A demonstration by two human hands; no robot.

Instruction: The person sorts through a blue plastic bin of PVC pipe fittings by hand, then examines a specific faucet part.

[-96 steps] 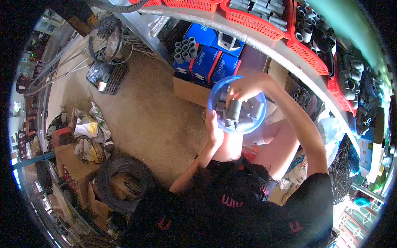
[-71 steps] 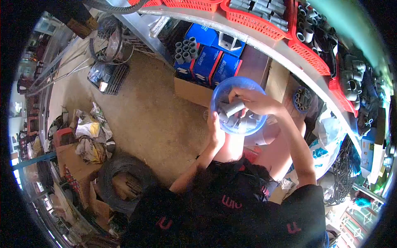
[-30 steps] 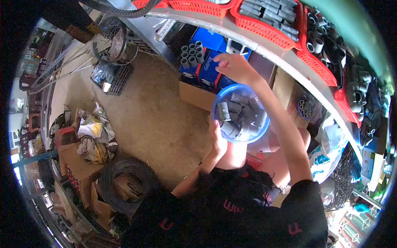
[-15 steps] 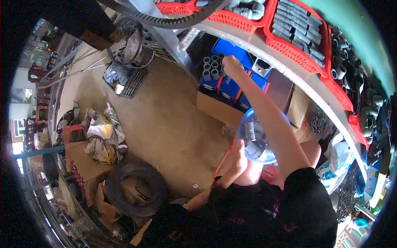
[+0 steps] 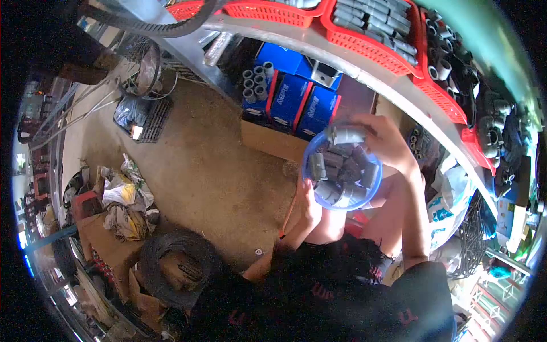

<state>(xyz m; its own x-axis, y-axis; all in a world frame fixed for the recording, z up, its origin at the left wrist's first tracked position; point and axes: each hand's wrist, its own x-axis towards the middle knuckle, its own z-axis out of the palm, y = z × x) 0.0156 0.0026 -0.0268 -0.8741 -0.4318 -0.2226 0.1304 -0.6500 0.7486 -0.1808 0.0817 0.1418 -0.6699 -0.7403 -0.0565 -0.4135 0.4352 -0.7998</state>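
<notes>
A round blue plastic basket point(image 5: 337, 207) sits on my lap, with several grey pipe couplings point(image 5: 349, 170) lying loose in it. My left hand point(image 5: 310, 208) is closed on the near left rim of the basket, thumb upward. Over the far right part of the basket, my right hand point(image 5: 390, 141) grips a grey pipe coupling point(image 5: 347, 135) lying sideways. Beyond the basket, several grey couplings point(image 5: 259, 85) stand upright in rows on blue boxes point(image 5: 289, 100).
Red baskets point(image 5: 373, 45) of grey fittings line the shelf edge above the boxes. A black coil point(image 5: 181, 268) lies on the floor at lower left, near crumpled sacks point(image 5: 125, 199). At right is a white and blue plastic bag point(image 5: 450, 199).
My right hand has come back from the upright couplings to the basket with a coupling in it. My left hand stays on the basket. The view has shifted to the right.
</notes>
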